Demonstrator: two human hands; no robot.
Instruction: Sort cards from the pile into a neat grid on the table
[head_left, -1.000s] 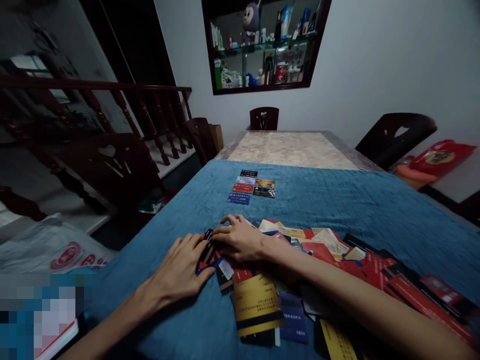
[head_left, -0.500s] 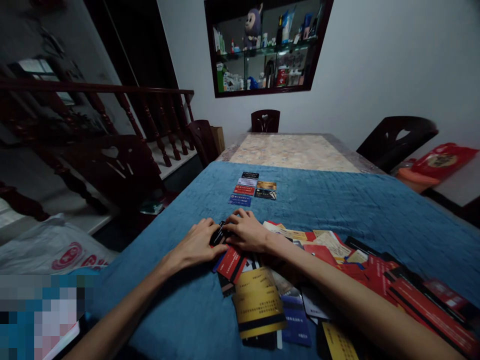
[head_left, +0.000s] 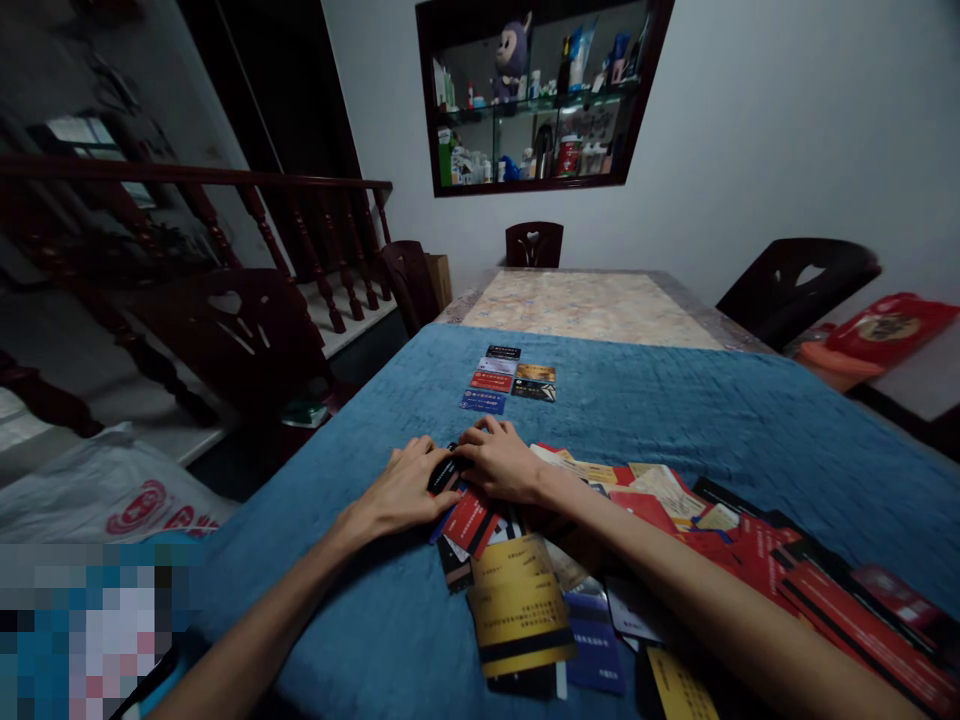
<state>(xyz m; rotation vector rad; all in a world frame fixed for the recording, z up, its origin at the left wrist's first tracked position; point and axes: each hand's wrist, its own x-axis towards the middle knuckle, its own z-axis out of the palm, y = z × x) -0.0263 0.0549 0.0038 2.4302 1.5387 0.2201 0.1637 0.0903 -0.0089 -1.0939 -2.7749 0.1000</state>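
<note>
Head view shows both hands meeting on a small black card [head_left: 445, 472]. The card sits at the left end of a big messy pile of cards [head_left: 660, 540] on a blue cloth [head_left: 675, 410].

The left hand [head_left: 401, 490] lies flat with its fingers pressed together, and its fingertips touch the left edge of the black card. The right hand [head_left: 502, 462] has its fingers bent a little and rests on the card's right edge. I cannot tell if either hand is really pinching it.

Just below the black card lies a red card [head_left: 469, 520]. Farther below that is a gold card [head_left: 517, 605]. Well above the black card, a neat little row of cards [head_left: 504, 382] sits on the cloth.

The black card looks thin, light, stiff and smooth, so it could slide on other cards. The short edges look like the best spots to grab, with a thumb under and a finger on top.
</note>
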